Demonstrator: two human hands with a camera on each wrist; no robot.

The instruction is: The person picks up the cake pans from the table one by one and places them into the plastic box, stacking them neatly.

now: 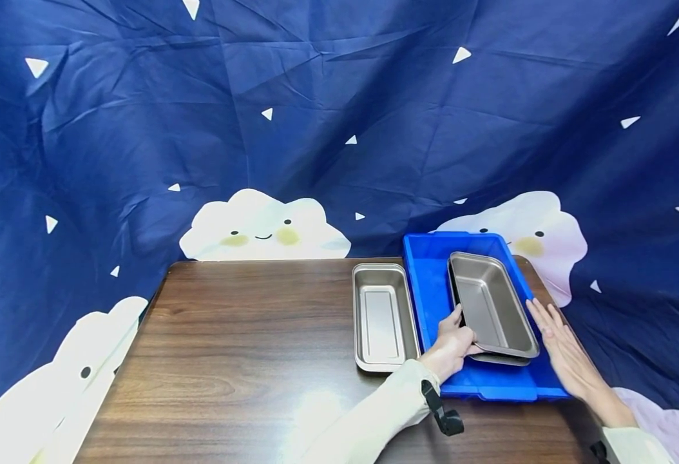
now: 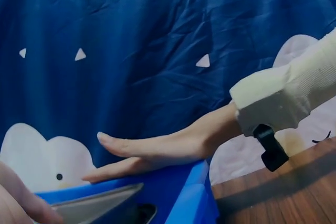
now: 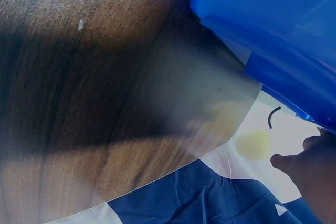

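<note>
A metal loaf pan point(image 1: 493, 309) lies tilted inside a blue plastic tray point(image 1: 429, 309). Another metal edge shows just under its rim, and most of what lies below is hidden. My left hand point(image 1: 449, 345) pinches the pan's near left corner, thumb over the rim. At the tray's right side, my right hand point(image 1: 565, 354) has its fingers straight and rests against the tray wall. The left wrist view shows this right hand point(image 2: 157, 150) extended over the tray edge. A second loaf pan point(image 1: 381, 322) stands upright on the table, just left of the tray.
The brown wooden table point(image 1: 229, 335) extends to the left of the pans. Behind it hangs a dark blue cloth point(image 1: 293, 148) with white clouds and triangles. The tray sits by the table's right edge. Black straps point(image 1: 440, 409) hang at the wrists.
</note>
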